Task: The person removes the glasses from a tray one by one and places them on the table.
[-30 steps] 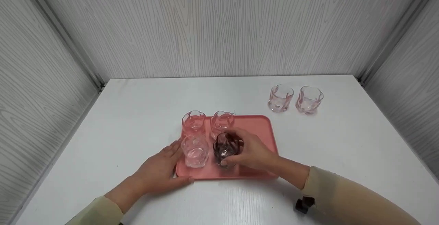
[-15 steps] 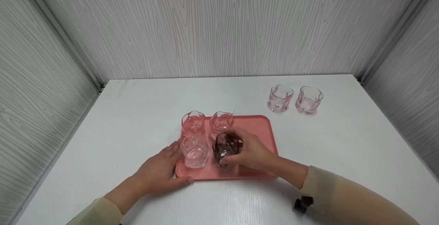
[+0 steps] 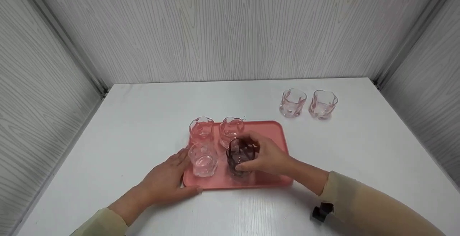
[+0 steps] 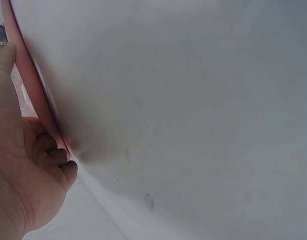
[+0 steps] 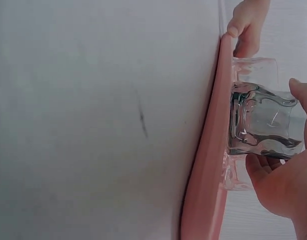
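Observation:
A smoky dark glass (image 3: 240, 157) stands upright at the front middle of the pink tray (image 3: 267, 131), and my right hand (image 3: 267, 157) grips its right side between thumb and fingers. In the right wrist view the dark glass (image 5: 263, 122) has its base right at the tray. My left hand (image 3: 165, 178) rests against the tray's front left corner, fingers along the left side and thumb at the front edge. Beside the dark glass is a clear glass (image 3: 203, 162). Behind them are two pinkish clear glasses, one at the left (image 3: 201, 130) and one nearer the middle (image 3: 231, 130).
Two more pinkish glasses, one (image 3: 293, 103) and another (image 3: 323, 105) to its right, stand on the white table (image 3: 143, 121) behind the tray's right side. Pale wood-grain panels (image 3: 230, 31) enclose the back and sides. A small black object (image 3: 321, 212) shows beneath the right sleeve.
My right hand has shifted slightly to the right with the dark glass, widening the gap to the clear glass. The left hand stays at the tray corner.

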Demonstrator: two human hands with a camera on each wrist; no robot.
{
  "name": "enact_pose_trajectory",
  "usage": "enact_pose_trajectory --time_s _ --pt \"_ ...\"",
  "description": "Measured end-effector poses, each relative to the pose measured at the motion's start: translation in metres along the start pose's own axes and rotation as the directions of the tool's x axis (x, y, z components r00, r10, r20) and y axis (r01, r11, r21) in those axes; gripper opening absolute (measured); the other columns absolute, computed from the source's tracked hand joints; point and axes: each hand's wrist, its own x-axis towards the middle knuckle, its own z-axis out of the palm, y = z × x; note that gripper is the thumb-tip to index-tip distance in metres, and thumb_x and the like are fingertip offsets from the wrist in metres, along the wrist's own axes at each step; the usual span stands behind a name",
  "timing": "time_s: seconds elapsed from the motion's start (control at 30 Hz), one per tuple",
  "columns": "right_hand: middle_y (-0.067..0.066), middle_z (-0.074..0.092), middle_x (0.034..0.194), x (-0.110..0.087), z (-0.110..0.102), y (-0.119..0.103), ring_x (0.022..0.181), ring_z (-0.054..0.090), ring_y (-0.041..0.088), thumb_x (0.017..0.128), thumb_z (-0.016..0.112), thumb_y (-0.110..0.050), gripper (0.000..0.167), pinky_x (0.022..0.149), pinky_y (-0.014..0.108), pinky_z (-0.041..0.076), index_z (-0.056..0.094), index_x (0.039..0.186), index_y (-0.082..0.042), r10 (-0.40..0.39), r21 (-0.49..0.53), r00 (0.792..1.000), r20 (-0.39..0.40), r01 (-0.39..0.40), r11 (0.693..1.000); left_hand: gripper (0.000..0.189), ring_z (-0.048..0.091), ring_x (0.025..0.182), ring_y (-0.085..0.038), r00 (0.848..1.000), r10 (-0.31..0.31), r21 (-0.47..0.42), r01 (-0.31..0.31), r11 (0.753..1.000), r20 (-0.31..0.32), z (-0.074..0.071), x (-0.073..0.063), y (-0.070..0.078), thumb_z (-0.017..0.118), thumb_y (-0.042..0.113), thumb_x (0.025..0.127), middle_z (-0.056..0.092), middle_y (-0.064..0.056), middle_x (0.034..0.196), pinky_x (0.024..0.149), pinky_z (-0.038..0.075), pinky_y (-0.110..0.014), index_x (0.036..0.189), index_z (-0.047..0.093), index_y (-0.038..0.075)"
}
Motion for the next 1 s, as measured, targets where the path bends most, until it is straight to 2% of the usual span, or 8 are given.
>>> enact_pose_trajectory --time_s 0.17,0.57,0.8,1.0 --pt "0.010 0.066 0.132 -0.002 -0.022 -0.003 0.121 0.063 0.030 0.077 0.095 -0.015 0.075 0.104 0.046 0.055 0.060 0.142 -0.011 -0.052 0.059 0.999 0.008 0.051 0.997 0.112 0.026 0.159 -0.034 1.000 -0.006 -0.002 0.006 1.000 0.007 -0.001 0.000 0.001 0.053 0.084 0.091 0.021 -0.013 0.175 0.121 0.036 -0.054 0.170 0.024 0.009" --pt "0.016 0.061 0.137 -0.012 -0.100 -0.005 0.125 0.060 0.033 0.080 0.092 -0.008 0.078 0.101 0.039 0.056 0.054 0.148 -0.004 -0.033 0.077 0.998 -0.044 0.037 0.996 0.112 0.027 0.159 -0.033 1.000 -0.011 0.009 0.011 1.000 0.009 0.000 0.001 0.000 0.051 0.085 0.091 0.026 -0.013 0.173 0.122 0.036 -0.053 0.169 0.027 0.009" --pt "0.023 0.055 0.144 -0.012 -0.134 0.007 0.132 0.056 0.031 0.083 0.087 -0.001 0.076 0.105 0.033 0.053 0.053 0.151 -0.006 -0.001 0.154 0.997 -0.081 0.014 0.988 0.112 0.025 0.160 -0.031 0.999 -0.032 0.013 0.032 0.999 0.026 0.000 -0.001 0.000 0.050 0.086 0.091 0.027 -0.012 0.173 0.123 0.034 -0.052 0.169 0.028 0.009" --pt "0.022 0.056 0.142 -0.012 -0.154 0.024 0.132 0.055 0.032 0.088 0.082 0.003 0.070 0.096 0.028 0.056 0.052 0.151 -0.002 -0.003 0.161 0.992 -0.123 0.023 0.987 0.112 0.025 0.160 -0.031 0.999 -0.035 0.016 0.035 0.999 0.021 0.000 -0.001 0.000 0.049 0.087 0.091 0.024 -0.010 0.174 0.122 0.035 -0.051 0.169 0.026 0.011"
